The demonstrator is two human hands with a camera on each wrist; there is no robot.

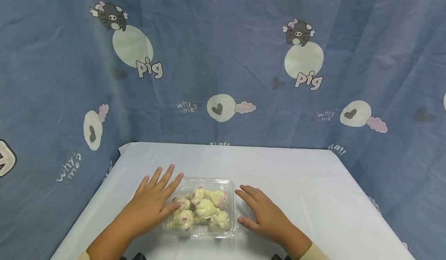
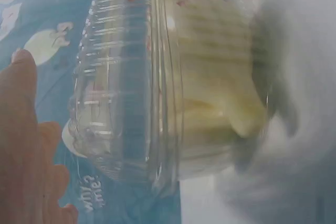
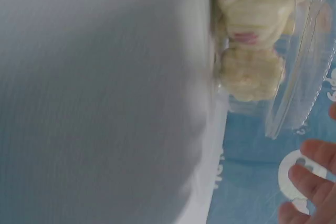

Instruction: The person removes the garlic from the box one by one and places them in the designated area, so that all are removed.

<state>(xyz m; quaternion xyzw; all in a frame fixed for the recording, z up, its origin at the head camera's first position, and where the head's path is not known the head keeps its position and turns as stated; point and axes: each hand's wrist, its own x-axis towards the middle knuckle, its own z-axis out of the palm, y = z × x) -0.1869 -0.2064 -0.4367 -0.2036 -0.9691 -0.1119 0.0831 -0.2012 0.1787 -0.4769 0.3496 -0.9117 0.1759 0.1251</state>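
A clear plastic clamshell box (image 1: 232,213) with its lid down sits on the white table, in the middle near the front. Through its walls show several pale garlic bulbs (image 1: 206,209) with pinkish-purple marks, also visible as garlic bulbs (image 3: 252,74) in the right wrist view. My left hand (image 1: 151,205), fingers spread and straight, overlaps the box's left edge in the head view. To the right of the box, my right hand (image 1: 265,213) hovers with relaxed fingers and a gap between thumb and box wall. Neither hand grips anything.
A white cover (image 1: 296,174) lies over the table. Blue cloth (image 1: 223,58) printed with pigs and clouds hangs behind and at both sides. Dark wrist gear shows at the front edge below each hand.
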